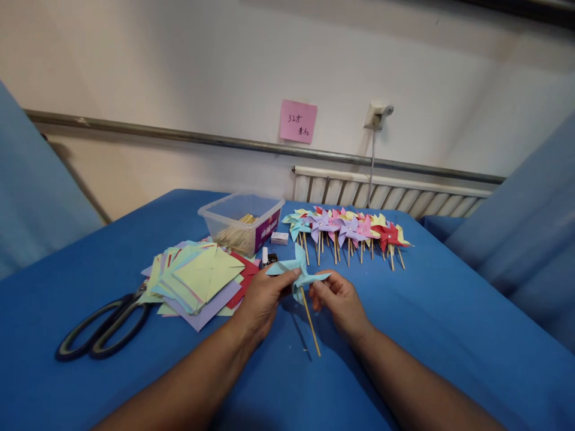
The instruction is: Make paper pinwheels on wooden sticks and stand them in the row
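A light blue paper pinwheel [298,270] on a thin wooden stick [311,323] is held between both hands over the blue table [449,323]. My left hand [263,299] pinches its left blade. My right hand [338,300] grips the right blade near the top of the stick, which slants down toward me. Just left of my left hand lies a stack of coloured paper squares [200,281].
A row of finished pinwheels [345,230] lies behind the hands. A clear plastic box [240,221] with wooden sticks stands at the back left, a small white box [279,238] beside it. Black scissors [103,329] lie at far left. A radiator and a pink note are on the wall.
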The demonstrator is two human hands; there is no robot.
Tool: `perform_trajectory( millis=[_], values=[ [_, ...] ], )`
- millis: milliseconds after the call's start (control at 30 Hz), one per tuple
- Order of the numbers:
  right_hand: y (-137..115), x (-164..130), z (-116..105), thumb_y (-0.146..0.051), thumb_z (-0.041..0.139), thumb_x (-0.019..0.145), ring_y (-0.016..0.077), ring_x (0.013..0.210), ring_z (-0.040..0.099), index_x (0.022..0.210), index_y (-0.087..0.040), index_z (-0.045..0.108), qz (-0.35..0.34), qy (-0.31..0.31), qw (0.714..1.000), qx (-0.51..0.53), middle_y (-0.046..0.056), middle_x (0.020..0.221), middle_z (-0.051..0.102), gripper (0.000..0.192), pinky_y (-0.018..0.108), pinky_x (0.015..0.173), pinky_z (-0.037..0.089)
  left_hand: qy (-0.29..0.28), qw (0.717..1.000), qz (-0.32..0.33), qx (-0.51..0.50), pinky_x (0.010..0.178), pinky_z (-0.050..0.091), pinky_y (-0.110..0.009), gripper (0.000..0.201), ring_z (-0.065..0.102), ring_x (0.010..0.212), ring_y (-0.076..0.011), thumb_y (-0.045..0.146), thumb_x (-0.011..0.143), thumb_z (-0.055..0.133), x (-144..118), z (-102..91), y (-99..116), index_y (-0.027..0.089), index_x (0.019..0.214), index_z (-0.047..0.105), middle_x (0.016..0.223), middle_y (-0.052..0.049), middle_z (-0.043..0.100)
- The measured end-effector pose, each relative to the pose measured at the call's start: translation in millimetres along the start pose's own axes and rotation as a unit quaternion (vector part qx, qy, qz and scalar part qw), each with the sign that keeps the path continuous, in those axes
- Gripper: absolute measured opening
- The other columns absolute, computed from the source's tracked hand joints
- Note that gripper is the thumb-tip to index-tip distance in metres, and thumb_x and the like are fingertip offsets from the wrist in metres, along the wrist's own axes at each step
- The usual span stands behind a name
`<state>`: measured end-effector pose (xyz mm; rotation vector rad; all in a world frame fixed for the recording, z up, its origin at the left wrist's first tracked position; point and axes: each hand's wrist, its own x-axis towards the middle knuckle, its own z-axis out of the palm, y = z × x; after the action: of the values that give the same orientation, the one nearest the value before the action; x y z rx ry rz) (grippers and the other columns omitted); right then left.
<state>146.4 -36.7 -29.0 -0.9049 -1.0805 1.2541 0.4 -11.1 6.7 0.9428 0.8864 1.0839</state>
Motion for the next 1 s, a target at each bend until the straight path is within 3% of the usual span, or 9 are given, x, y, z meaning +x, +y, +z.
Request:
perform_trajectory(
  millis=[200, 400, 567, 733, 1000],
  values=[
    [3.6, 0.6, -2.6, -0.048, 0.068, 0.077, 0.0086, 0.048, 0.053, 0.077, -0.017, 0.061, 0.019, -0.011, 1.0, 0.02, -0.002, 0.062, 0.062, 0.031, 0.022, 0.049, 0.04, 0.004, 1.0, 0.007, 0.011, 0.068, 0.047, -0.031, 0.022, 0.061, 0.064, -0.0181, 0.032, 0.064, 0.077, -0.2, 0.6, -0.9, 0.014, 0.072, 0.068, 0.068, -0.005, 0.068],
    [2.2, 0.5, 0.2, -0.045, 0.072, 0.073, 0.0083, 0.046, 0.051, 0.072, -0.017, 0.06, 0.015, 0.002, 1.0, 0.009, -0.003, 0.058, 0.061, 0.03, 0.022, 0.048, 0.039, -0.03, 0.997, -0.066, -0.038, 0.068, 0.048, -0.031, 0.019, 0.062, 0.064, -0.0182, 0.031, 0.068, 0.074, -3.3, 2.6, -1.9, 0.013, 0.069, 0.067, 0.066, -0.005, 0.067],
    [-2.2, -2.1, 5.0, -0.034, 0.08, 0.065, 0.0083, 0.046, 0.049, 0.076, -0.02, 0.054, -0.022, 0.01, 1.0, 0.013, -0.007, 0.054, 0.056, 0.031, 0.022, 0.048, 0.038, -0.005, 0.991, -0.102, -0.091, 0.071, 0.049, -0.031, 0.015, 0.062, 0.068, -0.0165, 0.022, 0.065, 0.076, -2.5, 3.8, -2.6, 0.014, 0.073, 0.066, 0.072, -0.004, 0.067],
    [0.0, -4.1, 3.6, -0.027, 0.079, 0.065, 0.0081, 0.048, 0.045, 0.082, -0.023, 0.05, -0.035, 0.014, 0.998, -0.047, -0.009, 0.057, 0.054, 0.034, 0.022, 0.048, 0.035, 0.016, 0.993, -0.088, -0.073, 0.071, 0.048, -0.029, 0.019, 0.061, 0.07, -0.0155, 0.023, 0.064, 0.078, -4.3, 5.3, -3.7, 0.014, 0.077, 0.068, 0.073, -0.003, 0.066],
    [2.5, -2.0, -1.1, -0.031, 0.077, 0.067, 0.0093, 0.05, 0.049, 0.091, -0.023, 0.048, -0.06, 0.068, 0.987, -0.132, -0.007, 0.063, 0.056, 0.038, 0.022, 0.049, 0.039, -0.015, 0.995, -0.075, -0.058, 0.074, 0.047, -0.03, 0.024, 0.063, 0.074, -0.0172, 0.028, 0.064, 0.079, -7.6, 6.5, -7.2, 0.015, 0.082, 0.068, 0.08, -0.005, 0.069]
  ],
)
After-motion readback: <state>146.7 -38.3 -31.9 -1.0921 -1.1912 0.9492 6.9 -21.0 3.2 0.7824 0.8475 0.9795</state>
